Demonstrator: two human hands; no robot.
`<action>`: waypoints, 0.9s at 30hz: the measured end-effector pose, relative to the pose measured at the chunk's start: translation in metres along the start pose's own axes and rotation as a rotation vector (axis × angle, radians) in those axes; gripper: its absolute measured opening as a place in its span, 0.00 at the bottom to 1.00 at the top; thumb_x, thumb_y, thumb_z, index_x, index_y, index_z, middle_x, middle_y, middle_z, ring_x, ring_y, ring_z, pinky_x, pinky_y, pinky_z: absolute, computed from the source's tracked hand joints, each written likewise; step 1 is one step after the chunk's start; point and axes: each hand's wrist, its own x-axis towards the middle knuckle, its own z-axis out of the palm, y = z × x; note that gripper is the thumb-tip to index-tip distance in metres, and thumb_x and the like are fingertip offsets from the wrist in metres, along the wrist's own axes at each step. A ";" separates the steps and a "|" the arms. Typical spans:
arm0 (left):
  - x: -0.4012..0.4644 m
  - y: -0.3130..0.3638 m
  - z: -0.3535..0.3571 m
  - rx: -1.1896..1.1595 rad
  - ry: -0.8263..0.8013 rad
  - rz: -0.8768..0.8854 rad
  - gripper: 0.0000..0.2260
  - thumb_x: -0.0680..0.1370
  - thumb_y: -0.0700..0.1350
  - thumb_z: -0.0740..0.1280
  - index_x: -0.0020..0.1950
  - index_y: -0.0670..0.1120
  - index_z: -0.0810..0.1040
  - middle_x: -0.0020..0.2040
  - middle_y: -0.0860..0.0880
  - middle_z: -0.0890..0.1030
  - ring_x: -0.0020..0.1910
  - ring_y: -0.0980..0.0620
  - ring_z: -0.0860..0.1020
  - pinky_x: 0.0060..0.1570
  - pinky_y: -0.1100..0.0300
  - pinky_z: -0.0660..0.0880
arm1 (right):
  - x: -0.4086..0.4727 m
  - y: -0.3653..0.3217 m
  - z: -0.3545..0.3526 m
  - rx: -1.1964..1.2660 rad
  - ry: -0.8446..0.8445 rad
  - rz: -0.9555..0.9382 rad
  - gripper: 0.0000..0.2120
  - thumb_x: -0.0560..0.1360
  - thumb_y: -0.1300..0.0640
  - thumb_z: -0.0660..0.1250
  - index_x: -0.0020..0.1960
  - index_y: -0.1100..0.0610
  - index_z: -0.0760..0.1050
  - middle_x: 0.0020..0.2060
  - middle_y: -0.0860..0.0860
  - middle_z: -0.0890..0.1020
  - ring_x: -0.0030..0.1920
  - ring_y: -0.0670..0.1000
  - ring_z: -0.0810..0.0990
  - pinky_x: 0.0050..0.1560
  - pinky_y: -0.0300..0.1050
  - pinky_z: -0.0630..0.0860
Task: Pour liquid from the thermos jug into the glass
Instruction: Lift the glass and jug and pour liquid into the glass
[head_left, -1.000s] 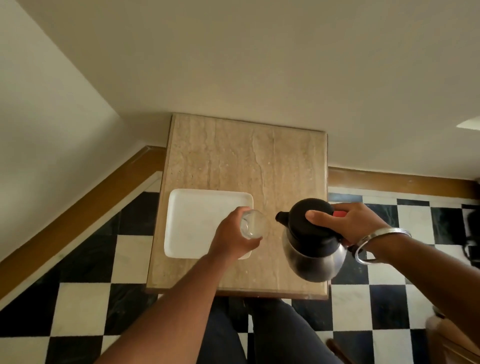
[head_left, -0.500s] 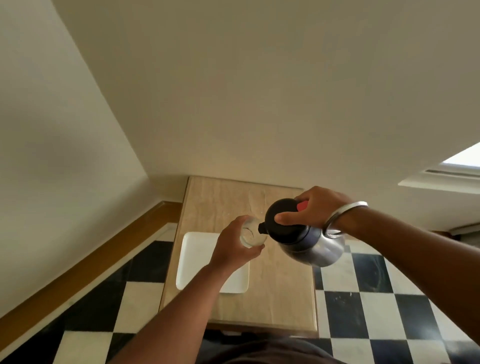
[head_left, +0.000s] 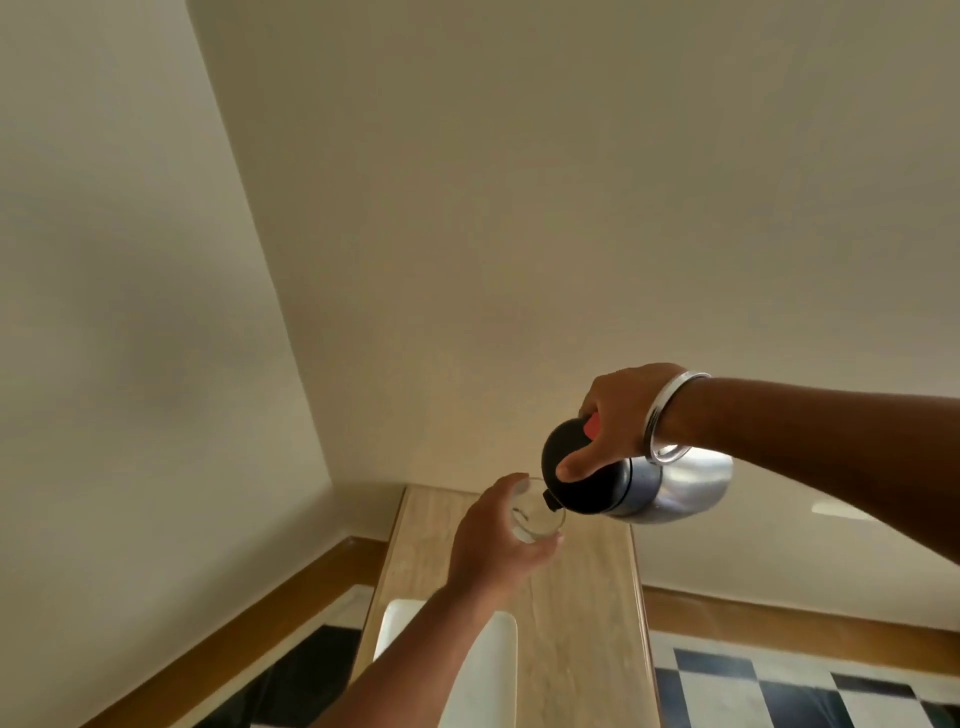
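Observation:
My right hand (head_left: 615, 415) grips the thermos jug (head_left: 670, 483), a steel body with a black lid and a red button under my fingers. The jug is tipped far over to the left, almost on its side. Its black spout rests at the rim of the clear glass (head_left: 535, 512). My left hand (head_left: 493, 551) holds that glass up in the air above the table, fingers wrapped round its near side. A little clear liquid shows inside the glass. No stream is visible at the spout.
Below the hands stands a narrow beige stone-topped table (head_left: 582, 623) against the wall, with a white square tray (head_left: 488, 670) on its near left part. A wooden skirting board (head_left: 249, 623) and a black-and-white checked floor (head_left: 779, 691) surround it.
The view has swung upward toward the wall. My right hand has tipped the jug further over and raised it. The glass has stayed under the spout.

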 end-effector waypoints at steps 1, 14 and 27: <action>0.002 0.005 -0.002 0.004 0.014 0.008 0.34 0.64 0.68 0.73 0.67 0.62 0.68 0.62 0.63 0.76 0.57 0.66 0.73 0.54 0.66 0.74 | -0.002 0.000 -0.007 -0.035 0.011 -0.011 0.39 0.50 0.18 0.61 0.44 0.47 0.81 0.36 0.41 0.85 0.37 0.47 0.82 0.42 0.45 0.80; 0.014 0.048 -0.017 0.039 0.078 0.098 0.33 0.65 0.67 0.73 0.66 0.56 0.73 0.63 0.60 0.78 0.60 0.61 0.75 0.54 0.63 0.76 | -0.015 -0.014 -0.064 -0.265 0.120 -0.080 0.34 0.53 0.20 0.63 0.42 0.47 0.79 0.33 0.43 0.83 0.33 0.48 0.81 0.35 0.41 0.76; 0.019 0.064 -0.018 0.073 0.086 0.093 0.32 0.64 0.70 0.71 0.63 0.56 0.74 0.61 0.59 0.79 0.58 0.61 0.76 0.51 0.65 0.75 | -0.026 -0.019 -0.065 -0.399 0.151 -0.087 0.38 0.56 0.22 0.64 0.50 0.50 0.80 0.37 0.45 0.84 0.34 0.49 0.80 0.31 0.41 0.73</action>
